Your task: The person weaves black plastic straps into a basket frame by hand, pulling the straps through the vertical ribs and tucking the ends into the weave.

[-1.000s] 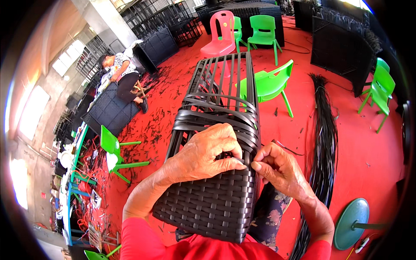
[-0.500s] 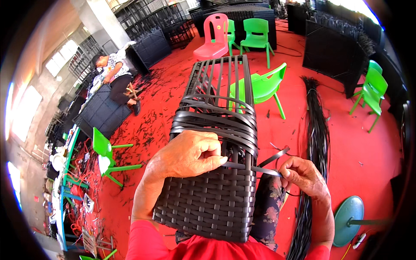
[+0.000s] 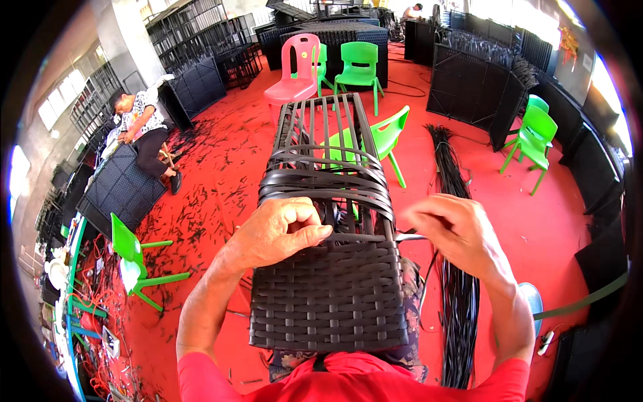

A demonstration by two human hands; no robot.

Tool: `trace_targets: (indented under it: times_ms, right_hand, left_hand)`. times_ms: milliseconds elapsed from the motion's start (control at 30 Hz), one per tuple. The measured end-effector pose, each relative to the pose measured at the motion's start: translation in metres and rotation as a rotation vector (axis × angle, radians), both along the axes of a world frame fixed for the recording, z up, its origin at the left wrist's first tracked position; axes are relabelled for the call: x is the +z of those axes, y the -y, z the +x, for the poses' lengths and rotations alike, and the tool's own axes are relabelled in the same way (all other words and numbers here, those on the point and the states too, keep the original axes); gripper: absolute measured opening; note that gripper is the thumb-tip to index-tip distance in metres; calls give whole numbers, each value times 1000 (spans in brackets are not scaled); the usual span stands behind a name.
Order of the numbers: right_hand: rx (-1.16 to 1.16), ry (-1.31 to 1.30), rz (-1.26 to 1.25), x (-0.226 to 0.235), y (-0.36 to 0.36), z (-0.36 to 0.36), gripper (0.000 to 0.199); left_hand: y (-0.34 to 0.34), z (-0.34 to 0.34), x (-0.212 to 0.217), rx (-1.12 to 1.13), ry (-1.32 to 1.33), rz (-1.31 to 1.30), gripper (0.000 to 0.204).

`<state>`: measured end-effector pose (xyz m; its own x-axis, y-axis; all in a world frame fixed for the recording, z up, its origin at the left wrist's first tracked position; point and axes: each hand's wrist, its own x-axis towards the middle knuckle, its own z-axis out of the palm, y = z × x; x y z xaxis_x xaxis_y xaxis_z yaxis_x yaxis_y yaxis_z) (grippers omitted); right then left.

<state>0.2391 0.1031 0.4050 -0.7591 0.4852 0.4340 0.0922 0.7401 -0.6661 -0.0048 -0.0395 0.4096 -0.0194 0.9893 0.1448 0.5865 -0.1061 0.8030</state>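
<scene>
A black woven frame (image 3: 328,295) rests across my lap, its near part a tight basket weave and its far part bare bars. Loose black strips (image 3: 321,177) wrap around its middle. At the left side of the frame, my left hand (image 3: 281,231) is closed, thumb against curled fingers, on a flat black strip (image 3: 362,237) that crosses the bars just beyond the weave. My right hand (image 3: 459,231) is raised just right of the frame, its fingers smeared by motion. The strip passes the frame's right edge toward it; whether those fingers hold it is unclear.
A long bundle of black strips (image 3: 459,295) lies on the red floor at my right. Green chairs (image 3: 388,137) and a pink chair (image 3: 295,74) stand ahead. Another green chair (image 3: 137,261) is at left. A person (image 3: 144,127) sits working farther left, among dark scraps.
My right hand has moved up and lost its clear pinch on the strip's end, now blurred. The strip lies straighter across the bars. The whole view has shifted somewhat.
</scene>
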Motion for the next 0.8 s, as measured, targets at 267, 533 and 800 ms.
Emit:
trace_targets:
  times_ms: [267,533,800]
  right_hand:
    - [338,369,-413,10,5,-55,25]
    - [133,219,-534,11,-1,-30,20]
    - [133,386,-371,9,-8,-41,23]
  left_hand:
    - [10,-1,-5,-11,180,106,28]
    - [-12,14,-29,-105,-595,380,20]
    - [-19,12,-38,-127,-585,252,22]
